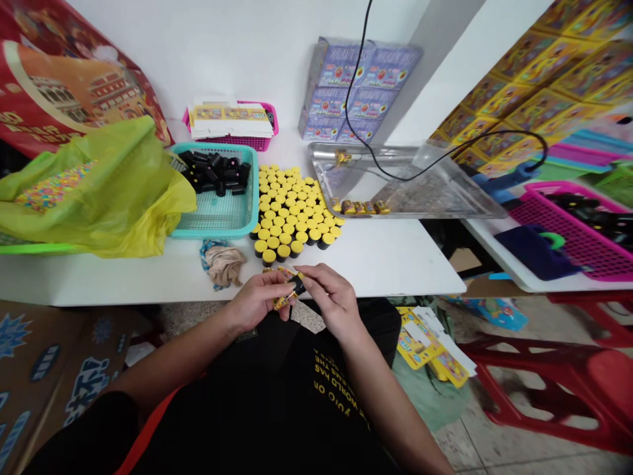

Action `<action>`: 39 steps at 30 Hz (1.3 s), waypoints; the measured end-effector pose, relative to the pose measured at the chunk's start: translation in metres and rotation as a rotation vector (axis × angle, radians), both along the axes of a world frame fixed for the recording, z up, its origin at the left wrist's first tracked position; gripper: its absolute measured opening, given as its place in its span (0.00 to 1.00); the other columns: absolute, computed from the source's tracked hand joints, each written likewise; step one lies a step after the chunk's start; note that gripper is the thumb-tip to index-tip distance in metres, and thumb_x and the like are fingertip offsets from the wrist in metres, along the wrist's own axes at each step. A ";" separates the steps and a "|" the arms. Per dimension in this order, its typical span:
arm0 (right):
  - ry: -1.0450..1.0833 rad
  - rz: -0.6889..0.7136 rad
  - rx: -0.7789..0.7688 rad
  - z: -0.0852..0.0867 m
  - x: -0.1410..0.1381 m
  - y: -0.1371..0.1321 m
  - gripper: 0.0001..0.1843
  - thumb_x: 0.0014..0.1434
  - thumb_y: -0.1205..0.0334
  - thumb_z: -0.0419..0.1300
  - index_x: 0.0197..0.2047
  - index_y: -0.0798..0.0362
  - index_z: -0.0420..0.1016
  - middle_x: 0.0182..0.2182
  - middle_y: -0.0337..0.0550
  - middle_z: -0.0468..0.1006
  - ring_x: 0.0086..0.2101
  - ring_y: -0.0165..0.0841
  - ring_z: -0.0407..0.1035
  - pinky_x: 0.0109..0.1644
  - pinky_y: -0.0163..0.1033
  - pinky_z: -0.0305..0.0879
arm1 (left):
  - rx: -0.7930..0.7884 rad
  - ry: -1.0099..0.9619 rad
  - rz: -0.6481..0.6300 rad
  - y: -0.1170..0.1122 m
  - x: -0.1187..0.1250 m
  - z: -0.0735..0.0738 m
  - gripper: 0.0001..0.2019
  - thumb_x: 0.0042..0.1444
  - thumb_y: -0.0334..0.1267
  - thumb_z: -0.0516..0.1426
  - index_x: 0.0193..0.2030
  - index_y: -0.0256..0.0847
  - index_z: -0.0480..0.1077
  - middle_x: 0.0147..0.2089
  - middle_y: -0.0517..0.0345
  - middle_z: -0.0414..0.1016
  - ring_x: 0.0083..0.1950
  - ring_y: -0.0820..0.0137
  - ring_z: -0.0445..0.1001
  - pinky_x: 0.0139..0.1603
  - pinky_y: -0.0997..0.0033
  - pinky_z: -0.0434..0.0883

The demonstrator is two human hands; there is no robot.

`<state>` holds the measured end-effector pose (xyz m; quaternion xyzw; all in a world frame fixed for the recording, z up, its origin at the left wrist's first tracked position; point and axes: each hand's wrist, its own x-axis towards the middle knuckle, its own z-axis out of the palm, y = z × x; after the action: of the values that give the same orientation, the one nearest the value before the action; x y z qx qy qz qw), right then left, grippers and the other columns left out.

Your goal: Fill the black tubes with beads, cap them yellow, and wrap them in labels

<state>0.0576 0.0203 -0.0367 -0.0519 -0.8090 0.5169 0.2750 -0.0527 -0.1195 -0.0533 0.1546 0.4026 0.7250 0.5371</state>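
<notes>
Above my lap, just off the table's front edge, both hands meet around one small black canister [298, 285]. My left hand [260, 298] is closed, with its thumb on the canister and a yellow printed label [281, 302] in its fingers. From the other side my right hand [332, 295] pinches the canister's end between thumb and fingers. Part of the label is hidden by the fingers. Beyond the hands, many black canisters with yellow lids [291, 214] stand upright in a tight group. A crumpled beige cloth [225, 265] lies left of them.
A turquoise basket [212, 221] holds loose black canisters. Left of it is a yellow-green bag [113, 198] with colourful beads. A metal tray [415, 212] holds several small wrapped pieces. A black cable [349, 99] hangs across it. Stacked purple boxes [356, 92] stand behind.
</notes>
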 end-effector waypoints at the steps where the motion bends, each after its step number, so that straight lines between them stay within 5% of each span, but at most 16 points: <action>1: 0.005 0.017 0.053 0.000 -0.001 -0.003 0.15 0.66 0.61 0.58 0.54 0.42 0.78 0.38 0.43 0.78 0.38 0.37 0.74 0.45 0.45 0.74 | 0.012 -0.023 0.011 0.000 0.000 0.001 0.13 0.50 0.42 0.68 0.33 0.35 0.72 0.29 0.55 0.76 0.23 0.70 0.73 0.26 0.70 0.71; 7: 0.096 0.024 0.183 -0.007 -0.007 -0.019 0.22 0.65 0.61 0.60 0.61 0.44 0.71 0.48 0.48 0.78 0.48 0.40 0.72 0.51 0.48 0.74 | 0.013 -0.155 0.082 0.000 0.002 0.009 0.12 0.49 0.36 0.69 0.40 0.36 0.77 0.36 0.55 0.77 0.36 0.70 0.76 0.36 0.71 0.74; 17: 0.337 -0.202 0.238 0.000 -0.006 -0.018 0.14 0.58 0.63 0.67 0.49 0.49 0.77 0.36 0.44 0.80 0.37 0.35 0.73 0.41 0.41 0.73 | 0.040 -0.218 -0.014 0.003 -0.006 0.000 0.13 0.53 0.40 0.67 0.42 0.37 0.76 0.38 0.56 0.75 0.36 0.70 0.74 0.39 0.68 0.76; 23: 0.458 -0.256 0.554 -0.003 0.002 -0.017 0.23 0.61 0.69 0.61 0.59 0.50 0.70 0.46 0.52 0.78 0.44 0.41 0.73 0.45 0.48 0.73 | 0.001 -0.323 0.050 0.022 0.000 0.013 0.05 0.56 0.35 0.63 0.37 0.35 0.75 0.33 0.57 0.75 0.34 0.71 0.73 0.36 0.73 0.72; 29: 0.235 -0.348 0.294 -0.010 0.006 -0.013 0.17 0.66 0.64 0.58 0.57 0.49 0.73 0.45 0.51 0.76 0.44 0.40 0.72 0.46 0.49 0.74 | -0.008 -0.261 0.055 0.033 -0.002 0.027 0.07 0.51 0.34 0.66 0.35 0.35 0.75 0.34 0.55 0.76 0.35 0.71 0.75 0.38 0.71 0.73; 39: 0.305 -0.353 0.456 -0.023 -0.003 -0.006 0.22 0.63 0.67 0.62 0.60 0.46 0.71 0.42 0.49 0.77 0.40 0.39 0.71 0.43 0.48 0.74 | -0.068 -0.322 0.106 0.041 -0.002 0.024 0.07 0.56 0.37 0.63 0.39 0.35 0.74 0.34 0.55 0.76 0.32 0.70 0.75 0.34 0.70 0.73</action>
<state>0.0548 0.0138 -0.0599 -0.0506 -0.8318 0.2686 0.4831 -0.0549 -0.0790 -0.0292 -0.0033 0.3434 0.7537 0.5604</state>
